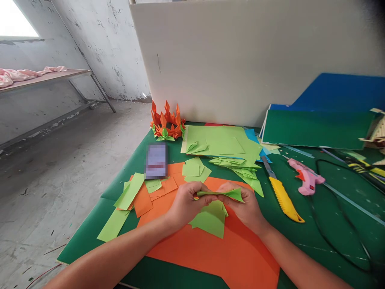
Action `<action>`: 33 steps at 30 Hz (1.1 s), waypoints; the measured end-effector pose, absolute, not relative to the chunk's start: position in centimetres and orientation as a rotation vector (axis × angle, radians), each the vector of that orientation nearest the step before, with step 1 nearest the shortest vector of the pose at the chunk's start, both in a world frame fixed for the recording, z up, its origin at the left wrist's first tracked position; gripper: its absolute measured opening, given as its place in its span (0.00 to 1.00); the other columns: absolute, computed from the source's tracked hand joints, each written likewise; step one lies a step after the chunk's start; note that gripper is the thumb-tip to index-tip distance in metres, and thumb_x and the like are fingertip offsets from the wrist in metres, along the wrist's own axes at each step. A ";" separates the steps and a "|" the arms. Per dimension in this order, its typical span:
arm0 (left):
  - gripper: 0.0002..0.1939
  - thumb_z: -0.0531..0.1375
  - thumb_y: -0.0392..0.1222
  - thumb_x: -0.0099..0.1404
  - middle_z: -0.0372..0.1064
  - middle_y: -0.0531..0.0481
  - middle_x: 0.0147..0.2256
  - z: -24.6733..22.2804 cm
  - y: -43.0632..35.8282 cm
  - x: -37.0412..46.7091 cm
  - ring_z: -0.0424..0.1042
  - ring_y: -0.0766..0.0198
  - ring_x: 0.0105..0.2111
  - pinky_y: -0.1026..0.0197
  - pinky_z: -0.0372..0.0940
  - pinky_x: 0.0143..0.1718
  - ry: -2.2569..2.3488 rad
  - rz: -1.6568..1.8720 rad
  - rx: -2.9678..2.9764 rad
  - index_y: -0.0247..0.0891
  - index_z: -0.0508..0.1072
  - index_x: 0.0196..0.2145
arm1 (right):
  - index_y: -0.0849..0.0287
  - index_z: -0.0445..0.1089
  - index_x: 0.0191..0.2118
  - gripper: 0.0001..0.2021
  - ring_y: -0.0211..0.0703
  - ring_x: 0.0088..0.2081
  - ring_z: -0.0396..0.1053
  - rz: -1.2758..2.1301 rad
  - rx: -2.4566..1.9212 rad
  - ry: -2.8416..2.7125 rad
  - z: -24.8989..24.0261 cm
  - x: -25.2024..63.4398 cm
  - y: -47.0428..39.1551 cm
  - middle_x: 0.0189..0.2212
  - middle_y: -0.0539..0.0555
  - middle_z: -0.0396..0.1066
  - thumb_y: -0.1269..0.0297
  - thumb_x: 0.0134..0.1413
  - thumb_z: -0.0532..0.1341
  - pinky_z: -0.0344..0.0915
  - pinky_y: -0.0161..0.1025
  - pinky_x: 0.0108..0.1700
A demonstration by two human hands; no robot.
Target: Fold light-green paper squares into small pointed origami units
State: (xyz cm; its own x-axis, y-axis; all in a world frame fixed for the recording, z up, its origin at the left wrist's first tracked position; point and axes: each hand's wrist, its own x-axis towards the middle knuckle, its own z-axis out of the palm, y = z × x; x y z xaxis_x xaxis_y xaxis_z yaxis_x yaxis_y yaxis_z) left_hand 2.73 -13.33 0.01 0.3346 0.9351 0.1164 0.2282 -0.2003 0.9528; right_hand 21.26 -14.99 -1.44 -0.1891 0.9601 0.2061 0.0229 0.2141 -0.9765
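Observation:
Between my two hands is a small piece of green paper (231,194), held up above a large orange sheet (192,257). My left hand (188,200) pinches its left end, and my right hand (245,204) grips the right part, with both thumbs meeting near the middle. The paper looks folded or bent, though the fingers cover part of it. Just below lie a few green paper pieces (210,220) on the orange sheet. Green strips (112,224) and small orange pieces (142,200) are scattered to the left of my hands.
An orange folded-paper crown (164,123) with green bits stands at the back left, behind a blurred phone (156,160). Green sheets (216,138) are stacked behind my hands. To the right lie a yellow-handled cutter knife (284,196), a pink glue gun (306,178) and its black cord (321,230).

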 end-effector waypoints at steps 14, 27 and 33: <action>0.12 0.65 0.45 0.59 0.68 0.54 0.21 -0.2 -13.4 2.7 0.65 0.68 0.23 0.66 0.58 0.25 1.082 0.923 1.657 0.37 0.70 0.23 | 0.56 0.73 0.30 0.08 0.42 0.31 0.66 1.187 -0.995 -1.464 -1.6 21.4 -14.9 0.29 0.52 0.69 0.59 0.55 0.66 0.65 0.38 0.34; 0.10 0.64 0.43 0.59 0.68 0.54 0.22 0.3 -13.5 2.7 0.66 0.68 0.24 0.67 0.59 0.26 1.039 0.939 1.683 0.37 0.70 0.24 | 0.54 0.75 0.32 0.03 0.41 0.32 0.66 1.211 -0.933 -1.465 -1.9 21.5 -14.8 0.30 0.51 0.70 0.64 0.55 0.66 0.65 0.37 0.36; 0.17 0.65 0.51 0.57 0.65 0.53 0.20 -0.1 -13.0 2.7 0.64 0.69 0.21 0.67 0.58 0.22 1.118 0.857 1.605 0.36 0.69 0.22 | 0.56 0.73 0.29 0.06 0.40 0.31 0.65 1.191 -0.994 -1.463 -1.8 21.4 -14.8 0.28 0.50 0.69 0.63 0.55 0.65 0.64 0.36 0.33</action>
State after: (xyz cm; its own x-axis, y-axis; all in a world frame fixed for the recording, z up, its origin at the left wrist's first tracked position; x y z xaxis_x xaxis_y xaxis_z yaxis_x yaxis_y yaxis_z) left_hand 2.66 -13.05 -0.09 0.3324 0.9429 0.0208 0.2650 -0.1146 0.9574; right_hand 21.41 -14.77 -1.82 -0.1996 0.9629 0.1817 0.0172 0.1889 -0.9819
